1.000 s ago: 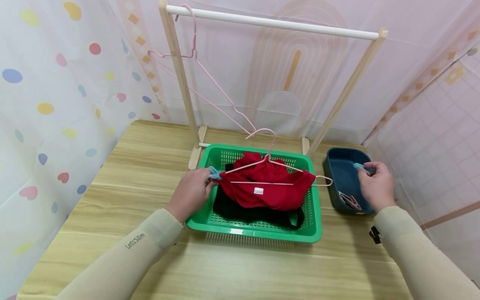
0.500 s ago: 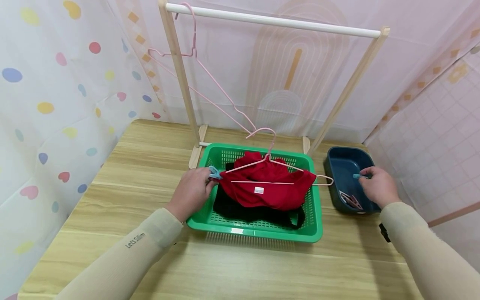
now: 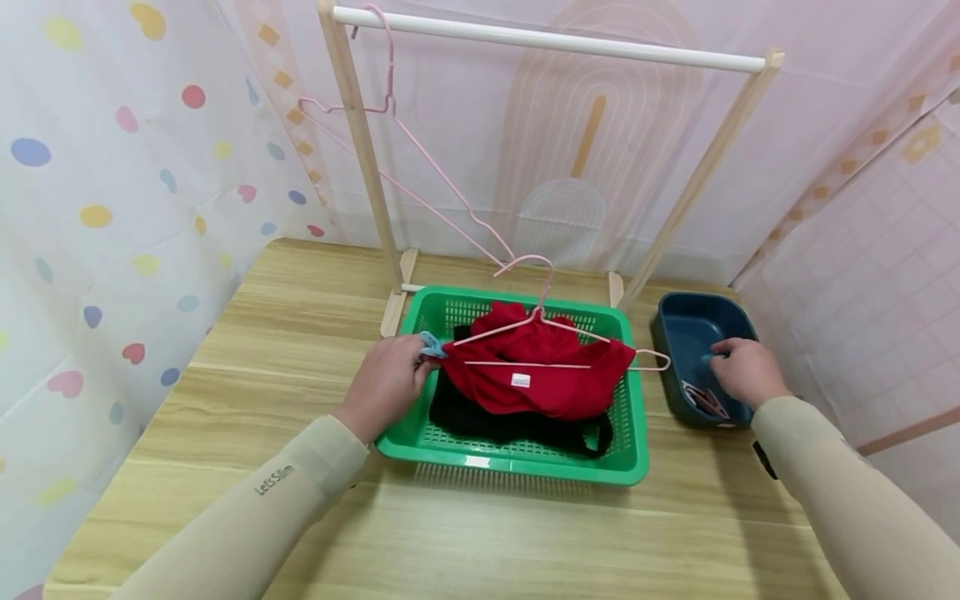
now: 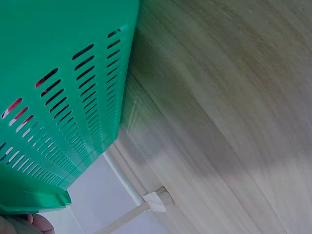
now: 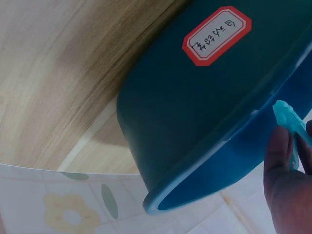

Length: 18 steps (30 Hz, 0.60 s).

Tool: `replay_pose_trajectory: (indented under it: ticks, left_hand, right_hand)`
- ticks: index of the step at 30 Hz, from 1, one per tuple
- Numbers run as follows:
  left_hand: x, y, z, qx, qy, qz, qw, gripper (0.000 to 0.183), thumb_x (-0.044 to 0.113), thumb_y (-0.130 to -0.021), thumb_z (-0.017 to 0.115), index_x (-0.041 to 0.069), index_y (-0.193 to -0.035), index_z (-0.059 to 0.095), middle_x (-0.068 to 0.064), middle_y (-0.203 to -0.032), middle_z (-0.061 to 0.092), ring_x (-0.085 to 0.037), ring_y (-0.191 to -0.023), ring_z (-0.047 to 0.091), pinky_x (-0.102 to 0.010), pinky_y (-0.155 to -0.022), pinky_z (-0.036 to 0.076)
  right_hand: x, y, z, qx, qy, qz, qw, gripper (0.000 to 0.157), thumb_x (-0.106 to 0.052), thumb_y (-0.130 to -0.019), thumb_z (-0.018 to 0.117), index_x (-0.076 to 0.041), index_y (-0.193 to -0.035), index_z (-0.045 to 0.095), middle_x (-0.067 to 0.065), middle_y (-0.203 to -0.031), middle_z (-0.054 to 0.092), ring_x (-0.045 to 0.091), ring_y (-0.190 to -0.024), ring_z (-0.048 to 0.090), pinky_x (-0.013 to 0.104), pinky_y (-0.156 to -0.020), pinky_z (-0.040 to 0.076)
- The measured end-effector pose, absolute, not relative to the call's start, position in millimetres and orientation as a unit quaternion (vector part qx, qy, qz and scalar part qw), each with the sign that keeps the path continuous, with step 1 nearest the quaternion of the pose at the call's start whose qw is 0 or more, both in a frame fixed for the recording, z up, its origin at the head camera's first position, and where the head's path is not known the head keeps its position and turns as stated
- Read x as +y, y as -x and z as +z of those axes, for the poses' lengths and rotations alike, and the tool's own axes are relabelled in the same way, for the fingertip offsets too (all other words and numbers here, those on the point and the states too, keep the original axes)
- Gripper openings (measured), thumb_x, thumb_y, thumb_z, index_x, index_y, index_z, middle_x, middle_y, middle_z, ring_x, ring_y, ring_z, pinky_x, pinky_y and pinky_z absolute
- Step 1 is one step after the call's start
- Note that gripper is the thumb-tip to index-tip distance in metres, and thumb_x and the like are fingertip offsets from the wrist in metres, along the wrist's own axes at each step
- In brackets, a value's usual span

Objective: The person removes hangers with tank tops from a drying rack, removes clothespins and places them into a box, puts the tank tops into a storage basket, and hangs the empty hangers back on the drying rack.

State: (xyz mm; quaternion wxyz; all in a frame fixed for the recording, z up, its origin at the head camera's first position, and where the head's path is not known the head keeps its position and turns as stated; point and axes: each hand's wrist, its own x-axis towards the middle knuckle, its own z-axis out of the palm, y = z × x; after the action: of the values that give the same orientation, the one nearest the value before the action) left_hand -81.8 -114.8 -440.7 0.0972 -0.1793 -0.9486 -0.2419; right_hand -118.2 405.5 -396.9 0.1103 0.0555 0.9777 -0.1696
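A red garment [image 3: 555, 393] with a white label hangs on a pink hanger [image 3: 539, 312], lying over the green basket [image 3: 517, 472]. At its left shoulder, my left hand [image 3: 384, 385] pinches a light-blue clothespin [image 3: 431, 344], which meets the fabric. My right hand [image 3: 752, 373] is over the dark blue bin [image 3: 681, 327], pinching another light-blue clothespin [image 5: 288, 118] that shows best in the right wrist view. Below that hand, several clothespins [image 3: 705, 402] lie in the bin. The left wrist view shows mostly the basket's slotted side and little of the hand.
Black cloth [image 3: 487, 421] lies in the basket under the red garment. Behind stands a rack with a white rod [image 3: 555, 37] and wooden posts [image 3: 697, 179]. A second pink hanger [image 3: 431, 158] hangs at its left end. Patterned curtains surround the wooden table [image 3: 285, 333].
My right hand has dipped slightly over the bin with its clothespin, which now shows less in the head view. The left hand, garment and hanger have stayed nearly still.
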Motion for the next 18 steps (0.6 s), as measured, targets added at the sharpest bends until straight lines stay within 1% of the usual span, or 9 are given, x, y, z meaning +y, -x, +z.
replay_pose_trajectory:
  ticks: [3, 7, 10, 13, 18]
  left_hand:
    - [-115, 82, -441, -0.949, 0.179, -0.240, 0.099, 0.013, 0.022, -0.099, 0.075, 0.010, -0.098, 0.069, -0.004, -0.091, 0.073, -0.024, -0.084, 0.065, -0.046, -0.084, 0.053]
    - [-115, 81, -441, -0.948, 0.181, -0.239, 0.104, 0.013, 0.021, -0.099, 0.075, 0.010, -0.097, 0.069, -0.004, -0.091, 0.073, -0.024, -0.083, 0.065, -0.045, -0.082, 0.053]
    - [-115, 81, -441, -0.947, 0.183, -0.240, 0.107, 0.012, 0.021, -0.099, 0.075, 0.010, -0.098, 0.070, -0.005, -0.092, 0.074, -0.024, -0.085, 0.067, -0.045, -0.083, 0.054]
    - [-115, 81, -440, -0.947, 0.184, -0.242, 0.106, 0.011, 0.020, -0.099, 0.074, 0.010, -0.099, 0.070, -0.005, -0.094, 0.075, -0.024, -0.088, 0.069, -0.046, -0.086, 0.054]
    - [-115, 80, -441, -0.948, 0.182, -0.240, 0.104, 0.012, 0.021, -0.099, 0.074, 0.010, -0.099, 0.070, -0.005, -0.093, 0.075, -0.024, -0.087, 0.068, -0.047, -0.086, 0.054]
  right_hand:
    - [403, 121, -397, 0.978, -0.043, -0.167, 0.119, 0.040, -0.015, -0.102, 0.052, 0.012, -0.129, 0.064, 0.038, -0.133, 0.062, 0.056, -0.121, 0.057, 0.067, -0.103, 0.047]
    - [401, 125, -400, 0.977, -0.027, -0.173, 0.123, 0.038, -0.013, -0.101, 0.055, 0.013, -0.128, 0.062, 0.037, -0.127, 0.064, 0.048, -0.106, 0.064, 0.063, -0.096, 0.051]
    - [400, 128, -403, 0.973, -0.025, -0.181, 0.137, 0.040, -0.012, -0.102, 0.053, 0.013, -0.133, 0.057, 0.035, -0.127, 0.063, 0.039, -0.095, 0.064, 0.057, -0.089, 0.053]
    - [399, 130, -406, 0.971, -0.022, -0.183, 0.151, 0.043, -0.009, -0.102, 0.051, 0.014, -0.138, 0.053, 0.036, -0.130, 0.061, 0.036, -0.093, 0.061, 0.052, -0.086, 0.053]
    - [398, 133, -410, 0.972, -0.013, -0.177, 0.156, 0.042, -0.004, -0.099, 0.049, 0.014, -0.136, 0.055, 0.034, -0.127, 0.063, 0.035, -0.092, 0.061, 0.048, -0.084, 0.053]
